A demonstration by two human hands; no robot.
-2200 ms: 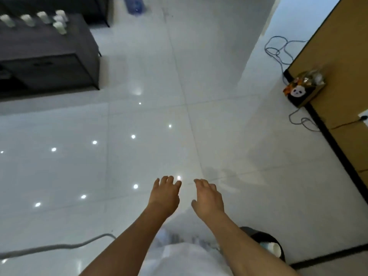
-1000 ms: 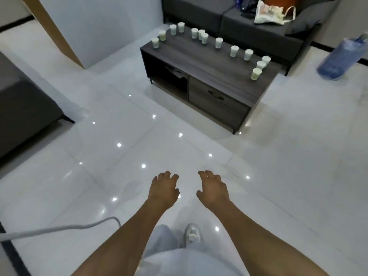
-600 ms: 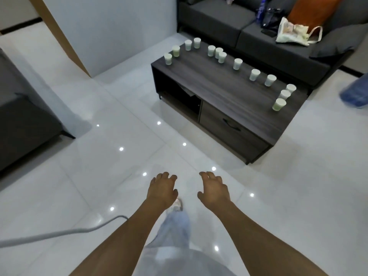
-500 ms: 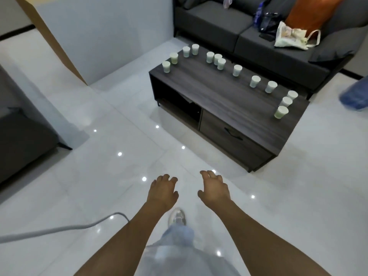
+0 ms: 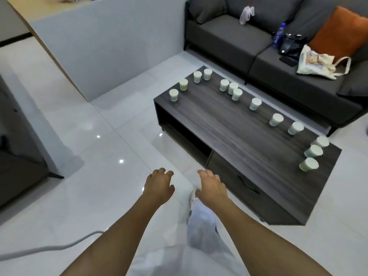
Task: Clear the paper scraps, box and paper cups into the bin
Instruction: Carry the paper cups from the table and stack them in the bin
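While both the left hand (image 5: 158, 185) and right hand (image 5: 212, 186) hang empty, fingers loosely spread, short of the dark wooden coffee table (image 5: 229, 136), the approach seems underway; next, grasping the pale paper cups (image 5: 255, 103) lining its far edge.

The room is a bit dim and the light looks soft and grey-blue. Small bright dots of lamp light shine back off the glossy white tiled floor (image 5: 83, 120), so the lamps must be up above. The dark wooden coffee table (image 5: 235, 140) drops a faint shadow on the tiles beside it. The wood grain on its top looks smeared and blurry. The white paper cups (image 5: 255, 103) look soft, not sharp. Straight lines bend near the edges, so the grey fabric sofa (image 5: 229, 38) seems to lean.
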